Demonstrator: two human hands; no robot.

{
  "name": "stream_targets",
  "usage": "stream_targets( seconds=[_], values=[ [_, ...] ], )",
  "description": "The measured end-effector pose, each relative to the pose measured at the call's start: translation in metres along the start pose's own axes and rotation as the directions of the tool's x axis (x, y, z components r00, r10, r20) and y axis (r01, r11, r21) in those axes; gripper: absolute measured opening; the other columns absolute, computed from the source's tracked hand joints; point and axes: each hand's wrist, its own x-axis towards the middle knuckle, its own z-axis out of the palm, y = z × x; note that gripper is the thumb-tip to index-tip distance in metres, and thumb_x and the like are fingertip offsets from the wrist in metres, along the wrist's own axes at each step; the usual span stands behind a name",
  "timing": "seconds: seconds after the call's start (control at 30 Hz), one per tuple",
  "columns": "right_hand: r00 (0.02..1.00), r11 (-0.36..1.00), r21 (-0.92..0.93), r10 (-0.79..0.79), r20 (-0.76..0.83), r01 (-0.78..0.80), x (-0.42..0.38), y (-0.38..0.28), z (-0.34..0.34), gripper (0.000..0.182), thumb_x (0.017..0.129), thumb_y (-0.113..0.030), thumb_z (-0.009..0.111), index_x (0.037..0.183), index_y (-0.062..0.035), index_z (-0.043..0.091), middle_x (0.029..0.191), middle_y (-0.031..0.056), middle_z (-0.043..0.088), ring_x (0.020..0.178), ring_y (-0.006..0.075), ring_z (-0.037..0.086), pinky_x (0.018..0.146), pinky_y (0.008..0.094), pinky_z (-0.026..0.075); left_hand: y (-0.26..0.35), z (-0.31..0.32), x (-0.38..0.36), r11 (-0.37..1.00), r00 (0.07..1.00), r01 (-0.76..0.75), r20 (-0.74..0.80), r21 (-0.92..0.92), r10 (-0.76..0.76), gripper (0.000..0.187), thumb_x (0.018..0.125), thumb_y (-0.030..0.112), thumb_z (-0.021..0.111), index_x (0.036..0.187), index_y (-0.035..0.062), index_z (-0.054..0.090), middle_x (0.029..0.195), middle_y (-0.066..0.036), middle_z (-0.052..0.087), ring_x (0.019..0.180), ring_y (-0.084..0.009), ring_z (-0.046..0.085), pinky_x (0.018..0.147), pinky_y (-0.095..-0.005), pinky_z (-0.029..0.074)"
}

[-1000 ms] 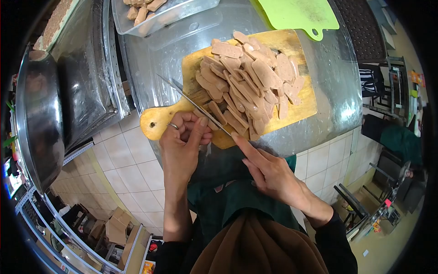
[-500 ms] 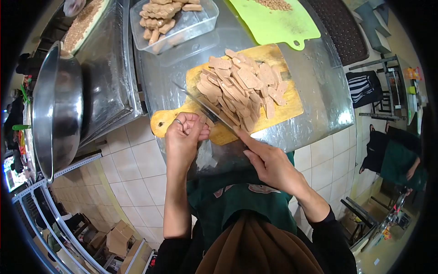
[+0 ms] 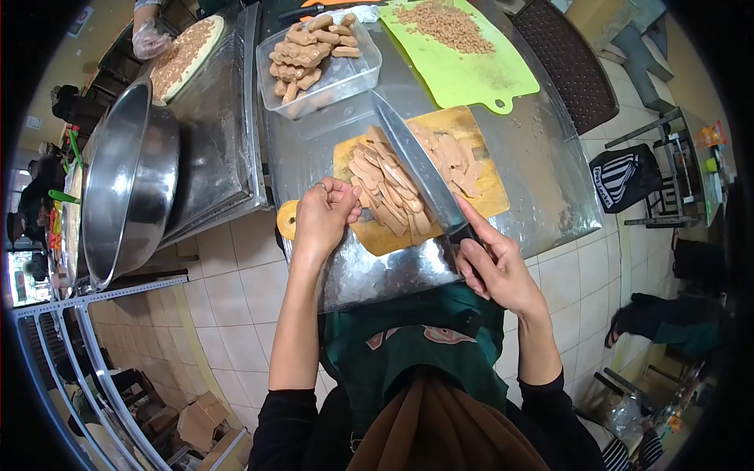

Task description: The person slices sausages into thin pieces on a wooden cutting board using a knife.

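My right hand (image 3: 503,267) grips the black handle of a large kitchen knife (image 3: 415,161), its broad blade pointing away from me over the board. Beneath the blade, thin pinkish-brown sausage slices (image 3: 385,184) are heaped on a yellow wooden cutting board (image 3: 491,177). My left hand (image 3: 326,212) is closed, its thumb and fingers drawn together at the board's left side, right beside the slices. I cannot tell what, if anything, sits between those fingertips. The board's handle is partly hidden behind this hand.
Behind the board stands a clear plastic container (image 3: 326,98) of whole sausages (image 3: 302,59). A green cutting mat (image 3: 463,82) bears brown crumbs (image 3: 452,27). At left are a big steel bowl (image 3: 129,188) and a topped flat dough (image 3: 184,63), with another person's gloved hand (image 3: 149,39) beside it.
The knife has come up off the slices and swung right, now pointing away from me. My right hand has moved right with it. My left hand stays closed at the board's left side.
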Motion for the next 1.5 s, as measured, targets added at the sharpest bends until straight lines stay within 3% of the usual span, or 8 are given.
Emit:
stream_targets(
  seconds=[0.47,0.83,0.9,1.1,1.13,1.27,1.37,1.5],
  values=[
    [0.992,1.0,-0.013,-0.007,-0.126,0.006,-0.022,0.011,-0.008,0.057,0.1,-0.004,0.045,0.154,-0.015,0.031,0.069,-0.0021,0.049,0.057,0.0046,0.043,0.05,0.0199,0.038,0.012,-0.03,0.001,0.999,0.999,0.002,-0.036,0.042,0.0,0.018,0.098,0.01,0.057,0.105,-0.0039,0.066,0.089,-0.005,0.07,0.072,-0.0076,0.064,0.063,-0.0217,0.052],
    [0.977,0.999,-0.03,-0.028,-0.211,0.023,-0.024,0.01,-0.016,0.055,0.101,-0.006,0.046,0.154,-0.0103,0.031,0.069,-0.0021,0.05,0.055,0.004,0.042,0.049,0.0191,0.037,0.089,-0.059,0.112,0.653,0.801,-0.429,-0.071,0.625,0.595,0.018,0.092,0.015,0.062,0.103,0.0019,0.068,0.092,-0.02,0.071,0.083,-0.0326,0.071,0.072,-0.0391,0.053],
    [0.972,0.999,-0.041,-0.032,-0.232,0.023,-0.023,0.008,-0.017,0.055,0.101,-0.006,0.046,0.154,-0.0101,0.031,0.068,-0.0022,0.05,0.054,0.0039,0.042,0.049,0.0192,0.037,0.099,-0.055,0.152,0.572,0.811,-0.456,0.054,0.682,0.582,0.018,0.089,0.014,0.063,0.103,0.0028,0.069,0.097,-0.019,0.071,0.092,-0.0313,0.07,0.079,-0.0411,0.053],
    [0.965,0.998,-0.04,-0.063,-0.254,0.054,-0.025,0.011,-0.021,0.055,0.101,-0.006,0.047,0.154,-0.0096,0.031,0.068,-0.0021,0.051,0.054,0.0036,0.043,0.049,0.0191,0.037,0.1,-0.044,0.237,0.149,0.937,-0.328,0.341,0.933,-0.077,0.029,0.086,0.017,0.06,0.112,0.0114,0.071,0.113,-0.02,0.069,0.105,-0.0328,0.067,0.088,-0.0426,0.052],
    [0.965,0.998,-0.041,-0.057,-0.257,0.048,-0.026,0.012,-0.021,0.055,0.101,-0.006,0.047,0.153,-0.0095,0.031,0.069,-0.0021,0.051,0.055,0.0036,0.043,0.05,0.019,0.037,0.101,-0.04,0.237,0.111,0.961,-0.258,0.267,0.96,-0.068,0.02,0.081,0.006,0.063,0.098,0.0087,0.073,0.099,-0.015,0.072,0.089,-0.0278,0.069,0.078,-0.037,0.053],
    [0.964,0.999,-0.041,-0.005,-0.267,-0.006,-0.024,0.013,-0.02,0.055,0.101,-0.006,0.047,0.153,-0.0098,0.032,0.07,-0.0019,0.052,0.056,0.0038,0.043,0.05,0.0188,0.037,0.097,-0.05,0.249,0.437,0.961,-0.018,0.136,0.899,-0.239,0.02,0.08,0.01,0.067,0.099,0.0084,0.073,0.097,-0.012,0.072,0.086,-0.0256,0.068,0.074,-0.039,0.053],
    [0.967,0.998,-0.059,-0.006,-0.253,-0.009,-0.025,0.009,-0.016,0.056,0.1,-0.006,0.048,0.154,-0.0116,0.032,0.07,-0.0022,0.051,0.057,0.0038,0.043,0.052,0.0189,0.037,0.098,-0.061,0.241,0.193,0.898,-0.366,0.4,0.91,-0.185,0.022,0.082,0.02,0.069,0.099,0.0071,0.072,0.095,-0.013,0.072,0.084,-0.0262,0.068,0.073,-0.0376,0.053],
    [0.98,0.989,-0.147,-0.02,-0.2,-0.01,-0.033,0.004,-0.003,0.057,0.099,-0.005,0.05,0.153,-0.0127,0.033,0.071,-0.0012,0.052,0.061,0.0054,0.045,0.056,0.0208,0.041,0.105,-0.075,0.217,0.29,0.922,-0.388,0.37,0.875,0.115,0.033,0.083,0.037,0.067,0.102,0.0116,0.074,0.09,-0.016,0.073,0.088,-0.0287,0.07,0.079,-0.0375,0.054]
  ],
)
